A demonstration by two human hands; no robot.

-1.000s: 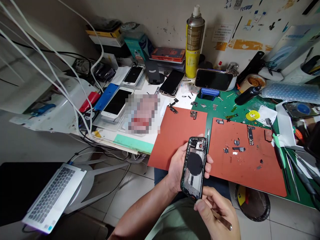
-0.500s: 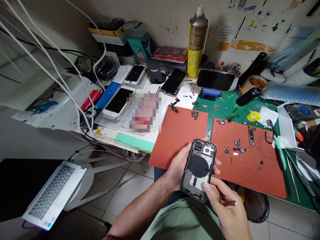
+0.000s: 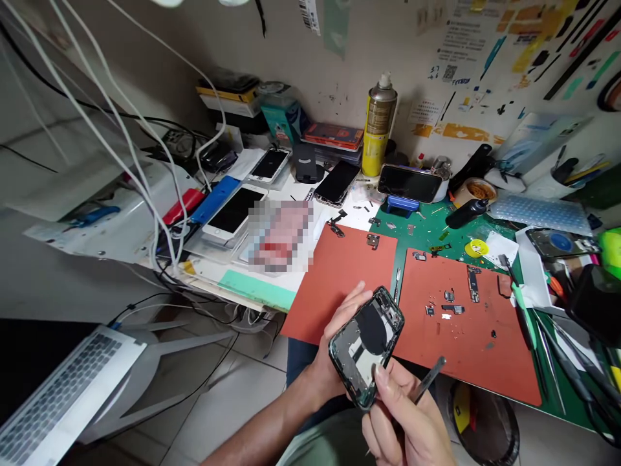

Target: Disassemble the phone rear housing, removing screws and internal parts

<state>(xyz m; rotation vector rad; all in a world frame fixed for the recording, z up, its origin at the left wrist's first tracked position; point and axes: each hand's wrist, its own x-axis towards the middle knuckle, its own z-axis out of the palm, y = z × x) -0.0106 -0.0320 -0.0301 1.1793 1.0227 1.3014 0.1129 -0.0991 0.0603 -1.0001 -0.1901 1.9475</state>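
An opened phone housing (image 3: 372, 336), dark-rimmed with a black round pad and a pale panel inside, lies tilted over my lap. My left hand (image 3: 334, 349) is closed around its left side. Against its lower right edge rests the thumb of my right hand (image 3: 405, 414). Those right fingers are also closed on a slim dark metal tool (image 3: 431, 378), one end of which sticks out to the upper right; its exact kind is unclear. Beyond the housing are a left red-brown mat (image 3: 349, 272) and a right red-brown mat (image 3: 466, 343) bearing several small phone parts (image 3: 453, 309).
A green work mat (image 3: 417, 226) holds scraps, a phone on a blue stand (image 3: 407, 184) and a yellow spray can (image 3: 379, 129). Several hand tools (image 3: 528, 310) lie at the right edge. White cables (image 3: 130, 149) hang at left above a laptop (image 3: 82, 388).
The housing has turned clockwise and shifted slightly left in my left hand. My right hand has moved left with it, and more of the slim tool shows. The camera view has tilted up.
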